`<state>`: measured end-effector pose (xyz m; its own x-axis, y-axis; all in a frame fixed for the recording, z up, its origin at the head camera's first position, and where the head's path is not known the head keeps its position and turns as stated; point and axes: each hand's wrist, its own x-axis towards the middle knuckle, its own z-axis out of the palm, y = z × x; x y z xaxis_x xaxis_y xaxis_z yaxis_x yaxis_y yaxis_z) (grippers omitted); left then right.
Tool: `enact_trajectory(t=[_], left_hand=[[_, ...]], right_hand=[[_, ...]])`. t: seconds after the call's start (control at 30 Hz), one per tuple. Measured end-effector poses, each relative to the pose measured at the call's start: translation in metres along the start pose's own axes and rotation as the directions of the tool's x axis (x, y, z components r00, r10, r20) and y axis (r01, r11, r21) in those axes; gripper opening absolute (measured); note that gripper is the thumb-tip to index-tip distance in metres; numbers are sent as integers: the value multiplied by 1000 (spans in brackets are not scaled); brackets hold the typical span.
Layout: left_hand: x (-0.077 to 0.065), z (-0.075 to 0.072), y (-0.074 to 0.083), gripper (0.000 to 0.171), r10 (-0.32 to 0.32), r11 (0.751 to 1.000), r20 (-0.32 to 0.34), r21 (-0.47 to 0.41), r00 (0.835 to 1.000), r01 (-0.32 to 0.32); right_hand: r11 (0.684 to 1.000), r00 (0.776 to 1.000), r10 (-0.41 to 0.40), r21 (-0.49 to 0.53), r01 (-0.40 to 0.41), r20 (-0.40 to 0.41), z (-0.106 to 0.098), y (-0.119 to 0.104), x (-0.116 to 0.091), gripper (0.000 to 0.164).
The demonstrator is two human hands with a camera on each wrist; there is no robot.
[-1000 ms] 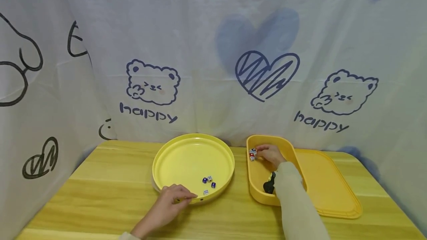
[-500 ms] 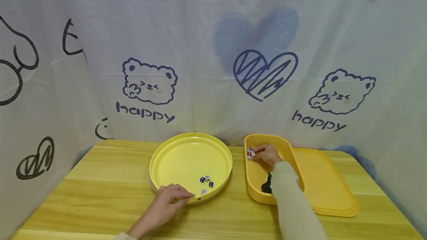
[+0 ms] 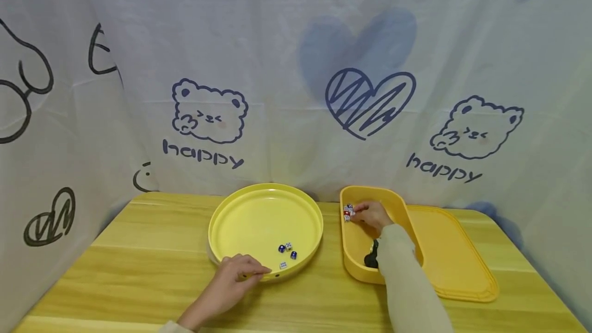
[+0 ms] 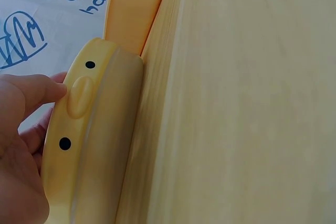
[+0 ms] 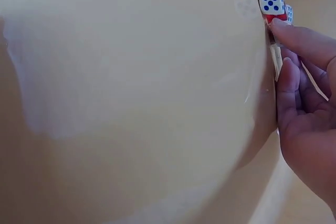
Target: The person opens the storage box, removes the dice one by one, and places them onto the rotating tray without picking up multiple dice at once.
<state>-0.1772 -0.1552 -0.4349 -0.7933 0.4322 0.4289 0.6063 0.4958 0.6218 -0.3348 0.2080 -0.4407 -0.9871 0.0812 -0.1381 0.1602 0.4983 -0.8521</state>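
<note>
In the head view, my left hand [image 3: 233, 282] is at the near rim of a round yellow tray [image 3: 265, 222]. The left wrist view shows its thumb on the tray's outer wall [image 4: 94, 129], by a raised oval, with the other fingers behind the rim. Blue and white dice [image 3: 289, 246] lie at the tray's near right. My right hand [image 3: 373, 215] reaches inside a deep yellow box [image 3: 349, 261], beside a small cluster of dice [image 3: 348, 213] at its left wall. The right wrist view has its thumb on a red die [image 5: 276, 18], below a white die [image 5: 271, 3] with blue dots.
A black object [image 3: 371, 258] lies at the near end of the box, partly hidden by the right sleeve [image 3: 409, 276]. A flat yellow lid [image 3: 462, 256] rests on the wooden table [image 3: 139, 266] to the right. A printed cloth [image 3: 277, 66] hangs behind.
The right hand's fingers have shifted slightly down and closer against the dice cluster. My left hand stays at the tray's rim, and the dice in the tray have not moved.
</note>
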Motion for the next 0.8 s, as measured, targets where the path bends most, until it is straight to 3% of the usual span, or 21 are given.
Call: enact_trajectory(t=[0.3,0.57,0.8], left_hand=[[-3,0,-1,15,-11,1000,6,15,1000,11],[-3,1,0,16,4,1000,1,7,1000,-4],[0,0,0,16,22,1000,-4,16,1000,-22]], right_hand=[[999,999,2,46,-4,36,1,-2,-1,29],[998,995,-54,47,50,88,-9,-18,-3,21],[994,992,-72,-77,79,99,-23,-43,-1,15]])
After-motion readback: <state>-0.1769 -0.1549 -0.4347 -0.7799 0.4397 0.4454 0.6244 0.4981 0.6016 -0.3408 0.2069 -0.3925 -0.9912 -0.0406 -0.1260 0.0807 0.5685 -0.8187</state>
